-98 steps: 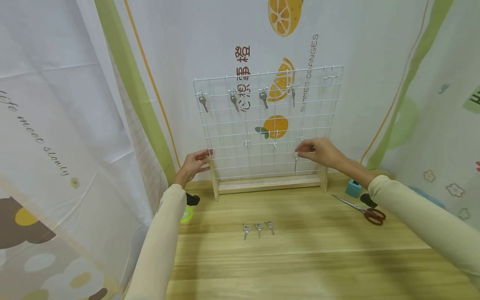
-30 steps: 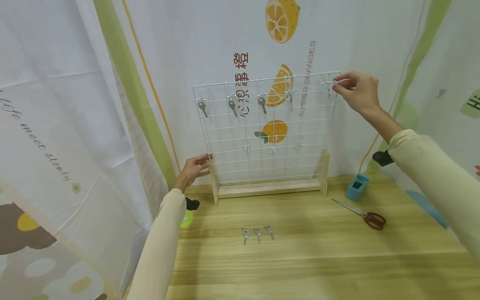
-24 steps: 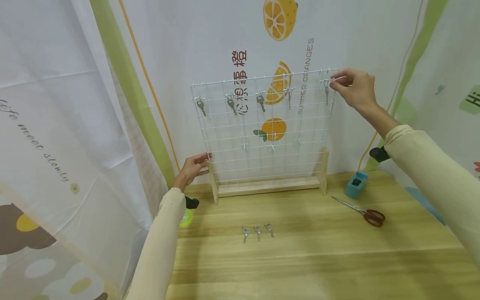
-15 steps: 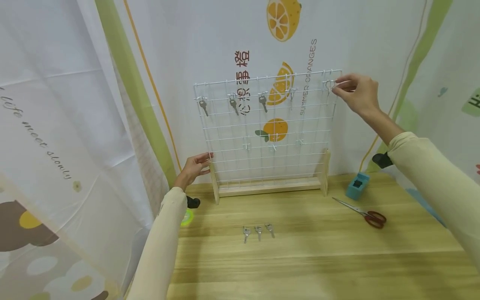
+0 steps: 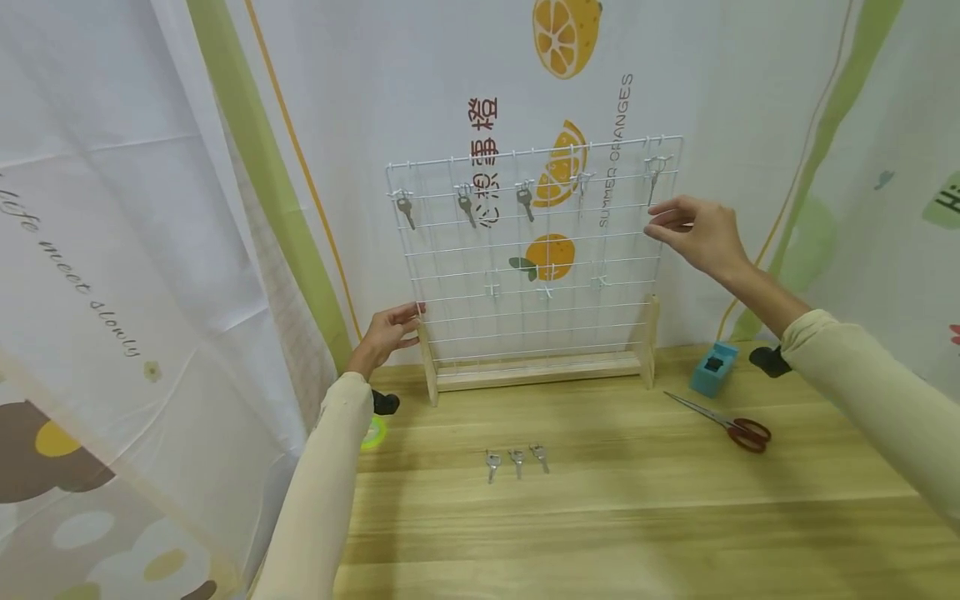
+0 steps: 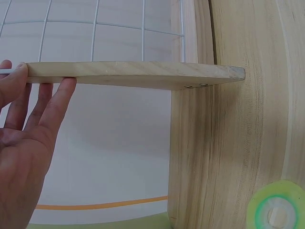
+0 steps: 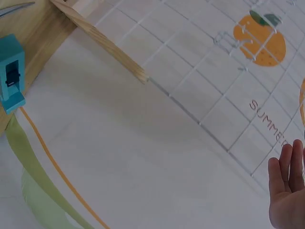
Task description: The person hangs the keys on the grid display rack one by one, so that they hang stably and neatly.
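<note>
A white wire grid rack (image 5: pixel 525 250) with wooden side feet stands upright on the table. My left hand (image 5: pixel 386 333) grips its left edge; in the left wrist view the thumb and fingers lie on either side of the wooden upright (image 6: pixel 133 71). Several keys on rings hang along the upper hooks, among them a key (image 5: pixel 652 187) at the far right. Just below that key is my right hand (image 5: pixel 701 237), holding nothing, fingers loosely bent; the right wrist view shows part of it (image 7: pixel 288 191). Three keys (image 5: pixel 517 462) lie in a row on the table.
Lower on the grid are bare hooks (image 5: pixel 545 291). Red-handled scissors (image 5: pixel 723 423) and a blue tape dispenser (image 5: pixel 712 369) lie at the right. A yellow-green tape roll (image 6: pixel 276 210) sits by the left foot. Printed curtains hang behind and beside the table.
My right hand has carried a key from low on the grid up to the top right hook, let it go there, and dropped slightly. The left hand has stayed at the rack's left edge.
</note>
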Tool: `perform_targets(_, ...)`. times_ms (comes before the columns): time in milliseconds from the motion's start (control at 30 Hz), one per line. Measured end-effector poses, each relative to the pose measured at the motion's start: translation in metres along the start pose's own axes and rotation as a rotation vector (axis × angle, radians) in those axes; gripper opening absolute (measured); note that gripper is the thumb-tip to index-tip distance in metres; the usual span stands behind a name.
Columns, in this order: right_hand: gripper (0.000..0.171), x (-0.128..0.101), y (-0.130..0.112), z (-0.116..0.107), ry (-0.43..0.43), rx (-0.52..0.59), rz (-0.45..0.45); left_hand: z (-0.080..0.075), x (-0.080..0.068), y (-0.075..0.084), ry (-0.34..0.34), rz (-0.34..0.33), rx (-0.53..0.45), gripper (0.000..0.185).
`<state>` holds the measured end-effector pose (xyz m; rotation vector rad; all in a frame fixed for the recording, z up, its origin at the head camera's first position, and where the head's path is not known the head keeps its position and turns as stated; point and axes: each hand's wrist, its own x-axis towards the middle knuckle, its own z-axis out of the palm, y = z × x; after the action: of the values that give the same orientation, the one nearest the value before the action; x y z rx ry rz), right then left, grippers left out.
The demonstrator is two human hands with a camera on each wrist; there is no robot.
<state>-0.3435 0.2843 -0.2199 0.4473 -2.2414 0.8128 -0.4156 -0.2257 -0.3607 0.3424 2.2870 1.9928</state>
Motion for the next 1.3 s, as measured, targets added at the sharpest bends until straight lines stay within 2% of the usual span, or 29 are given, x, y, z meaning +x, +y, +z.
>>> perform_targets(200,0.023,-0.022,0.0,0.014,-0.042,0.04,-0.045,0.0,0.003,-0.002,-0.006,0.001,-0.007,0.05)
perform_targets(367,0.021,-0.037,-0.001,0.026,-0.086,0.047,-0.042,0.001,0.005,-0.002,-0.006,-0.001,-0.002,0.05)
perform_targets(600,0.021,-0.053,-0.001,0.044,-0.137,0.065,-0.045,0.0,0.003,0.0,-0.005,-0.009,-0.017,0.05)
perform_targets(800,0.021,-0.066,-0.004,0.057,-0.173,0.1,-0.063,0.0,-0.003,0.008,-0.025,-0.033,-0.028,0.052)
perform_targets(1000,0.024,-0.077,-0.005,0.07,-0.209,0.133,-0.108,-0.003,0.003,-0.003,-0.005,-0.014,-0.015,0.051)
perform_targets(1200,0.028,-0.087,-0.007,0.083,-0.246,0.178,-0.128,-0.003,0.004,-0.004,0.003,-0.007,-0.003,0.051)
perform_targets(1300,0.029,-0.09,-0.009,0.09,-0.275,0.202,-0.108,-0.002,0.004,-0.002,0.01,-0.011,-0.011,0.05)
